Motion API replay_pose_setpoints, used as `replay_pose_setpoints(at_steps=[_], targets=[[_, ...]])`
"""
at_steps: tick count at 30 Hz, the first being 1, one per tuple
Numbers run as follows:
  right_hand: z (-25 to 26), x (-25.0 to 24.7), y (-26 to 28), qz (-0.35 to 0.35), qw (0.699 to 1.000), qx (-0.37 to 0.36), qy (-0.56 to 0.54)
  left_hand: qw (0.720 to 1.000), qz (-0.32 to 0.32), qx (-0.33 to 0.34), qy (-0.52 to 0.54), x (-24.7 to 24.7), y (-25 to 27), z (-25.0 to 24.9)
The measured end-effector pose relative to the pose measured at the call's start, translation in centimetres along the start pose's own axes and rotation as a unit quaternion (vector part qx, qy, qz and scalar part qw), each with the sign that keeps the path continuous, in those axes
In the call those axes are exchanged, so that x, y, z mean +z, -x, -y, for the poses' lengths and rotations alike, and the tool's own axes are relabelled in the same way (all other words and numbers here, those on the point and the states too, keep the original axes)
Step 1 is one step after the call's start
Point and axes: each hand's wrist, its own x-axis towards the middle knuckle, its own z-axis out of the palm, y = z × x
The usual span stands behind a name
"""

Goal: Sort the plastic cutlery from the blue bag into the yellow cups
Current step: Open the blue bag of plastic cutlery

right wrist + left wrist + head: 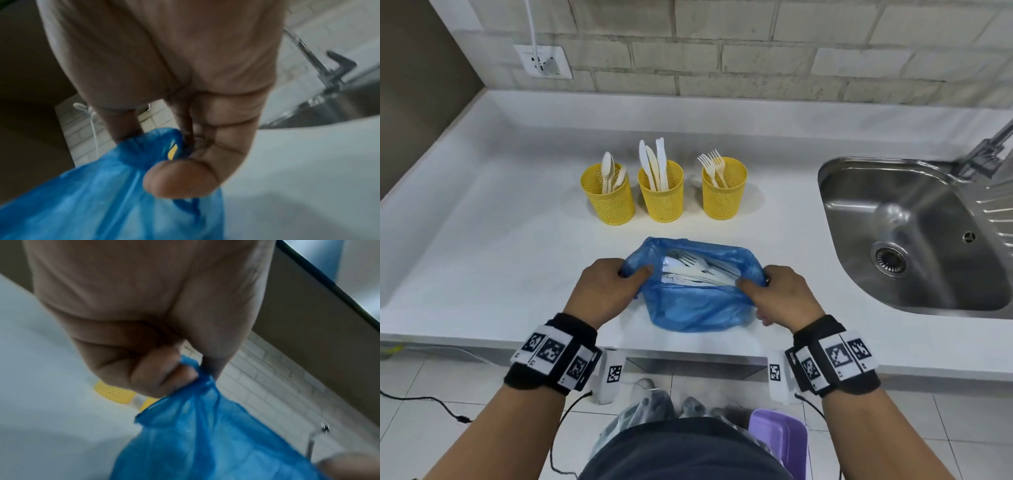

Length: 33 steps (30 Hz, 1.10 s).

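A blue plastic bag [695,301] lies on the white counter near its front edge, its mouth pulled wide. White plastic cutlery [698,270] shows inside it. My left hand [606,286] pinches the bag's left rim [203,386]. My right hand [779,294] pinches the right rim [164,146]. Behind the bag stand three yellow mesh cups: the left cup [608,200] holds spoons, the middle cup [661,195] holds knives, the right cup [724,193] holds forks.
A steel sink [914,236] with a tap [993,144] sits to the right of the cups. A wall socket with a plugged-in white cable [544,61] is at the back left. A purple container [780,442] stands on the floor below.
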Motion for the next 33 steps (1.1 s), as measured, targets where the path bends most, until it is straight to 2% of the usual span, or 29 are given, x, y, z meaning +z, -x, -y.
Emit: replay_pose_setpoints(at_steps=[2,3,5,6,8,11,12,13,15,17,18,20,21,22,24,26,27,28,30,31,32,33], targets=[[-0.4,0.6,-0.4,-0.017,0.992,-0.012,-0.121,0.988,0.011,-0.035,0.149,0.2,0.0,-0.2],[-0.5,0.9,-0.5,-0.02,0.983,-0.012,-0.185,0.965,0.025,-0.066,0.251,0.3,0.0,-0.3],[-0.4,1.4,-0.5,-0.003,0.947,0.005,-0.32,0.895,0.058,-0.123,0.425,0.5,0.1,-0.4],[-0.4,1.6,-0.5,0.017,0.919,0.026,-0.393,0.858,0.071,-0.144,0.488,0.5,0.1,-0.4],[-0.5,1.7,-0.5,0.055,0.836,0.082,-0.54,0.787,0.085,-0.182,0.583,0.5,-0.2,-0.3],[-1.6,2.2,-0.9,0.068,0.663,0.157,-0.729,0.665,0.077,-0.278,0.688,0.8,-0.9,0.5],[-2.0,2.4,-0.9,0.066,0.633,0.153,-0.756,0.637,0.071,-0.309,0.703,0.9,-1.1,0.8],[-2.3,2.5,-0.8,0.066,0.624,0.144,-0.765,0.629,0.064,-0.324,0.704,0.9,-1.3,1.0],[-2.2,2.2,-0.6,0.071,0.646,0.116,-0.751,0.654,0.068,-0.304,0.689,1.0,-1.1,1.0],[-1.8,1.9,-0.7,0.074,0.692,0.098,-0.711,0.703,0.083,-0.261,0.656,1.0,-0.7,0.3],[-1.7,1.8,-0.9,0.068,0.73,0.092,-0.673,0.745,0.079,-0.241,0.617,1.0,-0.5,-0.3],[-1.3,1.9,-1.2,0.038,0.841,0.064,-0.537,0.838,0.045,-0.192,0.508,1.2,-0.4,-1.4],[-1.2,2.1,-1.4,0.018,0.894,0.047,-0.446,0.869,0.029,-0.167,0.464,1.3,-0.4,-1.9],[-0.9,2.3,-1.4,0.004,0.934,0.028,-0.357,0.887,0.016,-0.146,0.438,1.6,-0.6,-2.1],[-0.7,2.7,-2.0,-0.009,0.968,-0.018,-0.251,0.897,0.001,-0.112,0.427,2.0,-1.2,-2.2],[-0.3,2.9,-2.2,-0.007,0.968,-0.043,-0.246,0.885,-0.008,-0.118,0.45,2.0,-1.9,-1.8],[-0.2,2.8,-2.5,-0.002,0.949,-0.023,-0.314,0.859,-0.001,-0.142,0.493,1.8,-2.4,-1.4],[-0.2,2.6,-2.9,0.028,0.902,0.031,-0.43,0.819,0.018,-0.174,0.547,1.4,-2.8,-1.1],[-0.3,1.9,-3.2,0.11,0.742,0.152,-0.643,0.724,0.07,-0.236,0.644,0.9,-3.0,-0.6],[-0.4,1.6,-3.1,0.12,0.698,0.179,-0.683,0.71,0.086,-0.248,0.654,0.8,-2.9,-0.4],[-0.4,1.4,-2.9,0.119,0.704,0.181,-0.677,0.728,0.089,-0.251,0.632,0.8,-3.0,-0.4],[-0.6,1.4,-2.8,0.1,0.739,0.167,-0.645,0.779,0.076,-0.234,0.577,0.9,-3.0,-0.4]])
